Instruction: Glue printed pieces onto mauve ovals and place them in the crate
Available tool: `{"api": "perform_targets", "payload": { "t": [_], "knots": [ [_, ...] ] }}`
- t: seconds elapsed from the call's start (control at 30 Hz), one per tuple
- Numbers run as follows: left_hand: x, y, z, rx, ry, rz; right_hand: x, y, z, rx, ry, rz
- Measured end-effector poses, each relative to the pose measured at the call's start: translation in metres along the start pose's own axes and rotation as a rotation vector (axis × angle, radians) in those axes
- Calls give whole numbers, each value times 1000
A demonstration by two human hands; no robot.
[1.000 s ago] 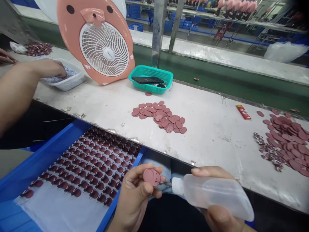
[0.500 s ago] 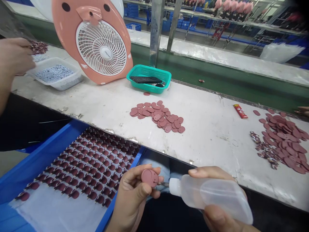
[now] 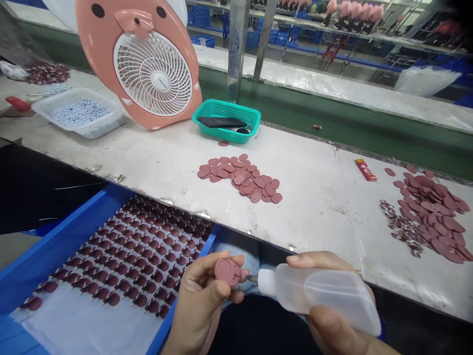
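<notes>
Pinched in the fingers of my left hand (image 3: 207,301) is a reddish-brown oval disc (image 3: 226,272), held up in front of the table edge. My right hand (image 3: 332,305) grips a translucent squeeze bottle (image 3: 325,291) on its side, its white cap and thin metal tip pointing left. The tip is at the disc's right edge; whether they touch is hard to tell. Below left, a blue tray (image 3: 74,222) holds rows of dark red pieces (image 3: 148,268) on a white sheet. A loose pile of similar discs (image 3: 240,177) lies on the white table (image 3: 306,197).
Along the table's back stand a pink fan (image 3: 155,74), a green basket (image 3: 226,133) with a dark object, and a white tub (image 3: 81,118) of small pale pieces. At right are a red packet (image 3: 365,170), more discs (image 3: 432,207) and small patterned pieces (image 3: 402,229).
Another person's hand and forearm at the far left have gone out of view. The bottle and my right hand have shifted slightly left; the disc is still in my left hand.
</notes>
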State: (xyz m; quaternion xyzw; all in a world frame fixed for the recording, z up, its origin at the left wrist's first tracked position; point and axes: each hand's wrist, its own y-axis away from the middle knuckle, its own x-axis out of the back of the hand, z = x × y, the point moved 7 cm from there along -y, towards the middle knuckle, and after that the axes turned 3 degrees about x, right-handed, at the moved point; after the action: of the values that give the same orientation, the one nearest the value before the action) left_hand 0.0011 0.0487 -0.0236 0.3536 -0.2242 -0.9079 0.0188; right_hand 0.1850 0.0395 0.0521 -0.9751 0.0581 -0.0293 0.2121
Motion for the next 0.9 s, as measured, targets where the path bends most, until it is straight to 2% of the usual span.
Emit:
{"api": "perform_targets", "payload": {
  "t": [0.3,0.53,0.67,0.77,0.9],
  "knots": [
    [1,1,0,7,2,23,2,-2,3,-71,-48,52],
    [-8,7,3,-2,17,121,-1,0,8,-122,-67,26],
    [-9,10,6,-20,23,188,-2,-8,1,-18,-68,-7],
    [-6,8,5,-11,18,172,-2,-11,-3,46,-45,-24],
    [-6,2,0,28,-11,84,0,-7,4,-18,-88,3]
  ]
}}
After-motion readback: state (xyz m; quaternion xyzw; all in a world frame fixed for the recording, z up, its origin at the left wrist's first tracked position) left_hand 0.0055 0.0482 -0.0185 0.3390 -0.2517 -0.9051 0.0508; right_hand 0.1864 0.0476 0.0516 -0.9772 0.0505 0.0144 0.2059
